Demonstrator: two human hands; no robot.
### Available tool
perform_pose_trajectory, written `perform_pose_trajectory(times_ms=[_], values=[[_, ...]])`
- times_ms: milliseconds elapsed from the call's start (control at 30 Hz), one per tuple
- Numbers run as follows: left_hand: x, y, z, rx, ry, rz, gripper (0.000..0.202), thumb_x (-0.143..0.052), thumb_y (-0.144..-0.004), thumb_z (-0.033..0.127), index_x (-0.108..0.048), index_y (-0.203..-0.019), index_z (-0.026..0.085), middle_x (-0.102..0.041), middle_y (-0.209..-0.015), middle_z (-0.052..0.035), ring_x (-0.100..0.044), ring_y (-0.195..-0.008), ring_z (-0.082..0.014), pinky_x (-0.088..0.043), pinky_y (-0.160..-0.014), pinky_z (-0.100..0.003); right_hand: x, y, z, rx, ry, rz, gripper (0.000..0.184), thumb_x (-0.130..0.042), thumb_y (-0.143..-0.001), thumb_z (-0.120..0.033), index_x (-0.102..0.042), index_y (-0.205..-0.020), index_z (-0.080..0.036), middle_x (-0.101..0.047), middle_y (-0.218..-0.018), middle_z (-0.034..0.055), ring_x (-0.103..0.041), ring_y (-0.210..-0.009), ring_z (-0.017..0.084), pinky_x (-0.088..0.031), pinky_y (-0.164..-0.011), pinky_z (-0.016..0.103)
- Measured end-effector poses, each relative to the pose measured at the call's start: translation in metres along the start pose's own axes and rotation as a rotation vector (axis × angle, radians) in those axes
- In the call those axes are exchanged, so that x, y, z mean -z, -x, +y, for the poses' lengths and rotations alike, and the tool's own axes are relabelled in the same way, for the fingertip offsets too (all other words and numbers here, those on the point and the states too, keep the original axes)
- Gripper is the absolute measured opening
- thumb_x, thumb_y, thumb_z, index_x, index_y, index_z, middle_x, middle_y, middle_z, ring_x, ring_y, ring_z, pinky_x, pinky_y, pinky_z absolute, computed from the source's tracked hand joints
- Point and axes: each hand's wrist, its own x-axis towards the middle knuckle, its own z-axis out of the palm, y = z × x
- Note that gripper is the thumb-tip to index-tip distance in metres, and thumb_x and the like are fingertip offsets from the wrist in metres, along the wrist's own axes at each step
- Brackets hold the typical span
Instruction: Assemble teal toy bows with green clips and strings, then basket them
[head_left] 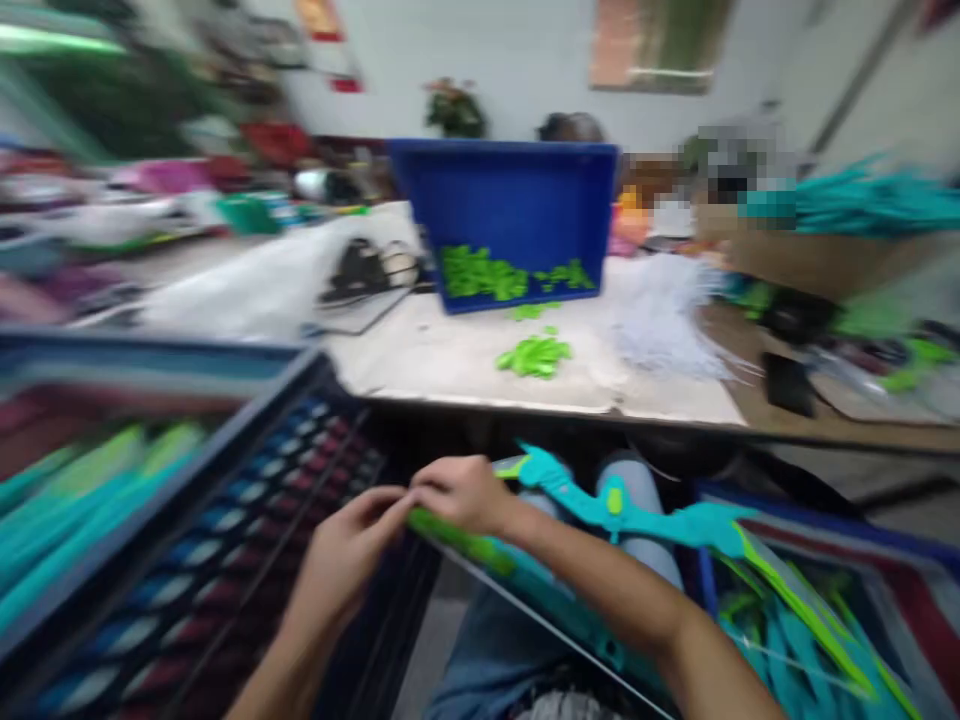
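Both my hands meet low in the middle, over my lap. My left hand (pixel 352 545) pinches the end of a long green and teal plastic piece (pixel 465 545), and my right hand (pixel 465 495) is closed over the same piece from above. A teal toy part (pixel 622 510) with a green dot lies across my knees just right of my hands. The picture is smeared by motion, so finger detail is soft.
A dark slatted crate (pixel 225 520) with teal and green strips stands at my left. Another bin (pixel 810 610) of teal and green parts sits at my right. On the table (pixel 450 370) ahead stand a tilted blue tray (pixel 510 215), loose green pieces (pixel 534 355) and white strips (pixel 667 320).
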Motion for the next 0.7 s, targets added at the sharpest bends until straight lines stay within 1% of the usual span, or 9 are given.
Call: perform_pose_trajectory(times_ms=[67, 133, 200, 300, 400, 467, 533, 600, 700], values=[[0.011, 0.008, -0.007, 0.077, 0.044, 0.028, 0.045, -0.065, -0.068, 0.057, -0.07, -0.078, 0.013, -0.069, -0.074, -0.0051, -0.062, -0.073, -0.0226, -0.048, -0.065, -0.03, -0.004, 0.001, 0.011, -0.022, -0.171, 0.053, 0.013, -0.058, -0.082, -0.012, -0.069, -0.08, -0.018, -0.072, -0.083, 0.0004, -0.066, -0.076, 0.015, -0.049, -0.072, 0.021], [0.013, 0.007, -0.009, 0.085, 0.114, 0.008, 0.039, -0.063, -0.067, 0.052, -0.072, -0.075, 0.014, -0.071, -0.075, -0.0054, -0.063, -0.076, -0.0227, -0.048, -0.068, -0.029, -0.005, 0.003, 0.02, -0.025, -0.28, 0.055, 0.014, -0.057, -0.083, -0.014, -0.069, -0.078, -0.018, -0.071, -0.078, 0.0007, -0.066, -0.071, 0.015, -0.048, -0.067, 0.022], [0.012, 0.005, -0.011, 0.065, 0.163, -0.008, 0.036, -0.061, -0.068, 0.048, -0.073, -0.074, 0.015, -0.072, -0.076, -0.0056, -0.064, -0.078, -0.023, -0.048, -0.071, -0.029, -0.006, 0.008, 0.023, 0.001, -0.303, 0.039, 0.014, -0.056, -0.084, -0.017, -0.069, -0.077, -0.018, -0.07, -0.076, 0.0018, -0.065, -0.069, 0.015, -0.048, -0.065, 0.023], [0.011, 0.007, -0.016, 0.036, 0.168, -0.053, 0.034, -0.058, -0.071, 0.044, -0.074, -0.078, 0.016, -0.073, -0.079, -0.0049, -0.066, -0.083, -0.0241, -0.049, -0.074, -0.029, -0.009, 0.016, 0.021, 0.079, -0.228, 0.031, 0.015, -0.053, -0.087, -0.02, -0.067, -0.081, -0.018, -0.069, -0.078, 0.004, -0.064, -0.072, 0.016, -0.047, -0.067, 0.024], [0.011, 0.011, -0.025, -0.016, 0.083, -0.036, 0.032, -0.055, -0.074, 0.042, -0.074, -0.082, 0.017, -0.074, -0.083, -0.0032, -0.066, -0.083, -0.023, -0.049, -0.072, -0.027, -0.015, 0.019, 0.021, 0.167, -0.072, 0.011, 0.018, -0.048, -0.091, -0.022, -0.063, -0.083, -0.018, -0.066, -0.08, 0.0056, -0.062, -0.074, 0.016, -0.047, -0.069, 0.026], [0.009, 0.014, -0.028, -0.069, 0.001, -0.002, 0.031, -0.053, -0.077, 0.04, -0.074, -0.082, 0.018, -0.074, -0.078, -0.0021, -0.066, -0.076, -0.0208, -0.048, -0.067, -0.026, -0.021, 0.016, 0.023, 0.161, 0.051, 0.011, 0.018, -0.046, -0.09, -0.02, -0.061, -0.08, -0.018, -0.064, -0.077, 0.0058, -0.059, -0.071, 0.017, -0.046, -0.068, 0.027], [0.006, 0.016, -0.028, -0.099, -0.046, 0.038, 0.031, -0.051, -0.079, 0.039, -0.074, -0.078, 0.017, -0.071, -0.07, -0.0016, -0.064, -0.068, -0.0187, -0.046, -0.062, -0.025, -0.025, 0.011, 0.022, 0.087, 0.131, 0.039, 0.016, -0.047, -0.087, -0.018, -0.059, -0.077, -0.018, -0.062, -0.074, 0.0055, -0.058, -0.069, 0.018, -0.045, -0.066, 0.028], [0.005, 0.02, -0.027, -0.099, -0.008, 0.086, 0.03, -0.054, -0.078, 0.039, -0.073, -0.077, 0.016, -0.07, -0.07, -0.0024, -0.063, -0.066, -0.018, -0.046, -0.06, -0.024, -0.02, 0.01, 0.022, 0.029, 0.122, 0.051, 0.015, -0.048, -0.086, -0.018, -0.059, -0.076, -0.018, -0.061, -0.074, 0.0049, -0.058, -0.07, 0.018, -0.045, -0.067, 0.028], [0.009, 0.037, -0.035, -0.04, 0.225, 0.21, 0.034, -0.058, -0.077, 0.042, -0.069, -0.097, 0.016, -0.071, -0.094, -0.007, -0.065, -0.076, -0.0199, -0.047, -0.054, -0.023, 0.01, 0.027, 0.033, 0.016, 0.022, 0.032, 0.016, -0.047, -0.089, -0.025, -0.061, -0.084, -0.02, -0.064, -0.082, 0.0045, -0.06, -0.078, 0.018, -0.047, -0.073, 0.029]])
